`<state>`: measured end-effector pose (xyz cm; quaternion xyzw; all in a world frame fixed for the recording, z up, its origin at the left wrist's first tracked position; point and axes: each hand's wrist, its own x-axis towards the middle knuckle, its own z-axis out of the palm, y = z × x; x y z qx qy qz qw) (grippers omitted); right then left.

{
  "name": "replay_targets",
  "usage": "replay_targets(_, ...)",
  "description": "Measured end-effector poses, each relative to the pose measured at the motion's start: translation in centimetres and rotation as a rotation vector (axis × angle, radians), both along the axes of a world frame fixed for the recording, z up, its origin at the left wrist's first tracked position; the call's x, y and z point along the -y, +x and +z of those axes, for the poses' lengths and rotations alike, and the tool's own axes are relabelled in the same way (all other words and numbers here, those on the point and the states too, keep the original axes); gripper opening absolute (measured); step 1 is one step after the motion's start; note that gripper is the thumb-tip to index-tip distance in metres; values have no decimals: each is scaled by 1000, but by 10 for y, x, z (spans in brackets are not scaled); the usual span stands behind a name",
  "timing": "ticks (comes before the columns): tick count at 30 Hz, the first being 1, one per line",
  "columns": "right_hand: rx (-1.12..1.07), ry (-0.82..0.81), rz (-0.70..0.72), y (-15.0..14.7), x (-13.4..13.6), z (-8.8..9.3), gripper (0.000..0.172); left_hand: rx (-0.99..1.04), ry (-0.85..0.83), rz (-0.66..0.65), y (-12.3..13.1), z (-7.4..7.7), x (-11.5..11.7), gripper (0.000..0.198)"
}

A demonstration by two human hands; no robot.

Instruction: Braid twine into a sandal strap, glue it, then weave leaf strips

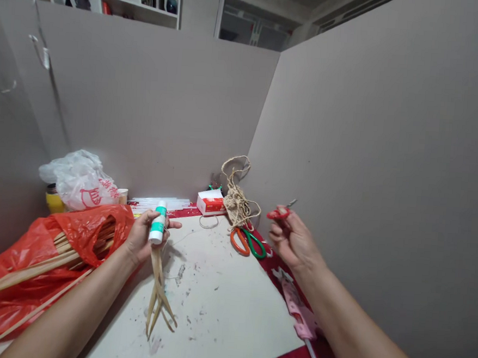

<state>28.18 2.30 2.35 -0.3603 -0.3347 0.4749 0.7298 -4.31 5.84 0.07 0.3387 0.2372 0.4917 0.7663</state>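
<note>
In my left hand (pixel 140 236) is a white-and-green glue stick (pixel 159 225), gripped upright with the index finger stretched out to the right. Several flat, straw-coloured strips (pixel 157 290) hang below that hand, crossing and spreading at their lower ends. A thin thread trails near its fingers. Raised at the right, my right hand (pixel 294 240) is closed on small red-handled scissors (pixel 278 213), whose short metal tip points up and to the right. Larger scissors with one orange and one green handle (pixel 254 244) lie on the table to the left of this hand.
A red plastic bag (pixel 33 252) full of strips lies at the left. Behind it sits a white plastic bag (pixel 81 181). Tangled rope (pixel 237 203), a red-and-white box (pixel 211 203) and clear sticks (pixel 155 202) line the back. A pink glue gun (pixel 295 308) lies at right. Grey partitions (pixel 158 102) enclose the table.
</note>
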Motion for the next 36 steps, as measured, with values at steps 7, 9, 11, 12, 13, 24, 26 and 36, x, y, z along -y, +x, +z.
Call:
replay_targets(7, 86, -158, 714, -90, 65, -13, 43, 2, 8, -76, 0, 4, 4, 26)
replay_targets(9, 97, -150, 817, -108, 78, -16, 44, -2, 3, -89, 1, 8, 7, 28)
replay_targets(11, 108, -133, 802, -117, 81, -16, 41, 1, 3, -91, 2, 12, 10, 28)
replay_targets(12, 109, -122, 760, -119, 79, -17, 40, 4, 1, -94, 3, 14, 11, 28)
replay_targets(13, 109, -111, 705, -121, 76, -17, 38, 7, -1, -98, 3, 16, 13, 28)
replay_targets(24, -163, -277, 672, -174, 44, -56, 38, 22, 53, -78, 10, 29, 26, 28)
replay_targets(26, -151, -261, 610, -170, 41, -51, 36, 26, 59, -66, 8, 30, 25, 27)
replay_targets(36, -177, -133, 494, -106, 27, -7, 30, -3, 68, -52, 4, 24, 18, 28)
